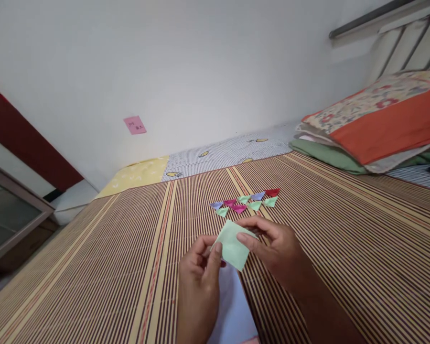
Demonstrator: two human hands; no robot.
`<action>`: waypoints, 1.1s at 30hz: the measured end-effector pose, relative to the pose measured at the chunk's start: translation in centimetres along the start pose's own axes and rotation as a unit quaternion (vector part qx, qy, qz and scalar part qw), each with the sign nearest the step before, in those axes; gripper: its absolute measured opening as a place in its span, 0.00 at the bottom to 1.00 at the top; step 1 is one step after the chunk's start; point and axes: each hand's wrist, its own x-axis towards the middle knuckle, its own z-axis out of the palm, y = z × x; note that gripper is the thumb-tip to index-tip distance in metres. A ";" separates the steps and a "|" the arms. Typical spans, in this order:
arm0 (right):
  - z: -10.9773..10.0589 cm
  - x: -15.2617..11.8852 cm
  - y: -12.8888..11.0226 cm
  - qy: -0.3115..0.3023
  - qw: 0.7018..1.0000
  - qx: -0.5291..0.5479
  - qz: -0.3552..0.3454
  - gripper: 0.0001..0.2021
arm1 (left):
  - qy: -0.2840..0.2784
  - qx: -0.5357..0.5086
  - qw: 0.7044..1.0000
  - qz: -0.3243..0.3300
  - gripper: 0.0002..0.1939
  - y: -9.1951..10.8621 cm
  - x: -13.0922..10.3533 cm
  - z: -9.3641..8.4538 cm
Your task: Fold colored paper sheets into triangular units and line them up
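Note:
A light green square of paper (232,246) is held up between both hands, tilted so that one corner points up. My left hand (202,272) pinches its left corner between thumb and fingers. On the right side, my right hand (272,246) grips the paper with the thumb in front and fingers behind. Beyond the hands, several small folded paper pieces in green, blue, pink and red lie in two rows, among them a red one (272,192) and a pink one (238,209). Below the hands lies a blue sheet (234,310), partly hidden by my left hand.
A striped bamboo mat (129,253) covers the bed. Folded bedding with an orange pillow (383,129) is stacked at the back right. A pink note (135,125) is on the white wall. A framed glass panel (10,215) stands at the left.

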 end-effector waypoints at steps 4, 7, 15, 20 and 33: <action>0.0 -0.1 -0.7 0.001 0.999 -0.026 -0.019 0.06 | -0.039 0.045 0.998 0.022 0.10 0.3 -0.5 0.8; 0.2 -0.2 -0.5 0.017 1.000 -0.001 -0.001 0.07 | -0.030 0.097 0.994 0.028 0.09 0.3 -0.6 1.3; -0.1 0.0 -0.1 0.038 0.999 0.015 0.032 0.10 | 0.061 -0.004 0.997 0.037 0.09 0.1 -0.5 1.5; -0.1 0.0 -0.5 0.040 0.999 -0.003 0.010 0.10 | 0.045 0.043 0.996 0.071 0.02 -0.2 -0.4 0.7; -0.2 0.0 -0.9 0.063 0.998 -0.004 0.005 0.09 | 0.111 0.173 0.941 0.269 0.11 1.1 -0.3 1.2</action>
